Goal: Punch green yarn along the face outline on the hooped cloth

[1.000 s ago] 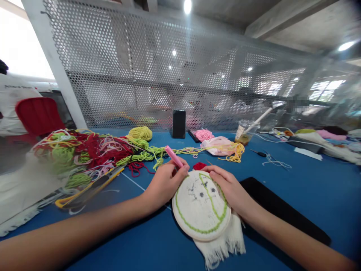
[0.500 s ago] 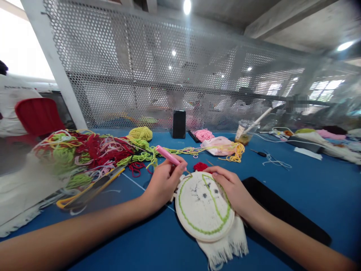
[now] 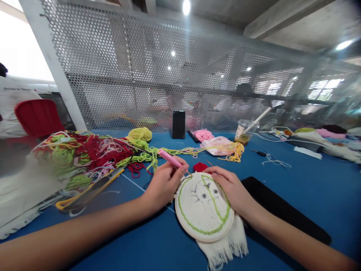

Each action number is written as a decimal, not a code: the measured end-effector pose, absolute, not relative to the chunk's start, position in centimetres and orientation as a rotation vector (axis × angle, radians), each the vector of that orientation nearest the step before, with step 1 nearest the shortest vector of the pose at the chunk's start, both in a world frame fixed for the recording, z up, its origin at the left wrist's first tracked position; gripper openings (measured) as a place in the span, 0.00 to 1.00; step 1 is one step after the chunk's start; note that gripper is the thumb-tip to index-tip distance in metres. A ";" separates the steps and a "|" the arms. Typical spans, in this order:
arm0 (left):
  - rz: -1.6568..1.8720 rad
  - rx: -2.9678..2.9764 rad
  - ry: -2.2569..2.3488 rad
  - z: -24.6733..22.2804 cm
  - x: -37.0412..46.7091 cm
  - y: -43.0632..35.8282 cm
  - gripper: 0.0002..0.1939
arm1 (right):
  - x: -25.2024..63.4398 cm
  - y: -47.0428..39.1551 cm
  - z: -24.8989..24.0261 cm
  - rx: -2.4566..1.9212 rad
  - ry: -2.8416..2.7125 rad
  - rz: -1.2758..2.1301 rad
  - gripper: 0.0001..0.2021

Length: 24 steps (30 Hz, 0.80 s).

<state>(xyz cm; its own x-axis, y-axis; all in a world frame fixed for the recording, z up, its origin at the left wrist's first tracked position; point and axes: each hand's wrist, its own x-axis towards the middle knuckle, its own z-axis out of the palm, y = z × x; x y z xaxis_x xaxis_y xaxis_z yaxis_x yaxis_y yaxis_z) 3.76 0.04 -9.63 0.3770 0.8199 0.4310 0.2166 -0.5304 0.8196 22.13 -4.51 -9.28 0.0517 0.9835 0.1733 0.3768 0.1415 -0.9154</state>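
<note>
A round embroidery hoop [image 3: 204,210] with white cloth stretched in it is tilted above the blue table, its fringed cloth end hanging below. Green yarn stitching runs along much of its edge and down one inner curve, beside dark drawn marks. My left hand [image 3: 163,184] is closed around a pink-handled punch needle [image 3: 170,158], whose thin metal tip meets the cloth near the hoop's upper left rim. At the upper right rim my right hand [image 3: 229,188] grips the hoop, thumb and fingers partly hidden behind it. A small red yarn ball [image 3: 200,166] lies just beyond the hoop.
Tangled yarn [image 3: 93,150] and yellow-handled scissors [image 3: 90,190] lie to the left. Behind are a yellow-green yarn ball [image 3: 140,134], an upright phone [image 3: 178,124] and a plastic cup [image 3: 242,131] with a straw. A long black object [image 3: 284,210] lies right, near my forearm.
The pink handle has tipped slightly to the right and down with my left hand, its tip staying near the same spot. My right hand keeps its hold on the hoop.
</note>
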 end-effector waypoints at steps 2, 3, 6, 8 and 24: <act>1.111 2.021 0.881 -9.6 3.8 0.0 0.09 | 22.2 -4.6 -9.3 -1.402 -1.497 0.820 0.10; 1.094 2.047 0.868 -9.5 3.8 0.1 0.09 | 22.2 -4.7 -9.3 -1.405 -1.502 0.820 0.10; 1.054 2.080 0.834 -9.5 4.0 0.2 0.10 | 22.1 -5.1 -9.0 -1.399 -1.542 0.802 0.10; 1.036 2.107 0.788 -9.5 4.1 0.4 0.09 | 21.8 -5.3 -8.6 -1.368 -1.591 0.767 0.11; 1.272 2.006 0.898 -9.4 3.8 0.4 0.10 | 21.8 -4.8 -9.5 -1.401 -1.565 0.773 0.11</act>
<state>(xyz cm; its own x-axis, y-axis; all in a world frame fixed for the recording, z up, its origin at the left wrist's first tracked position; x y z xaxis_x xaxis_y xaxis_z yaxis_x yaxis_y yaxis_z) 3.80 0.37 -9.44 0.3146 0.7932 0.5214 0.2259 -0.5960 0.7705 21.77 -4.82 -9.50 0.0155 0.9799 0.1989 0.4373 0.1723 -0.8827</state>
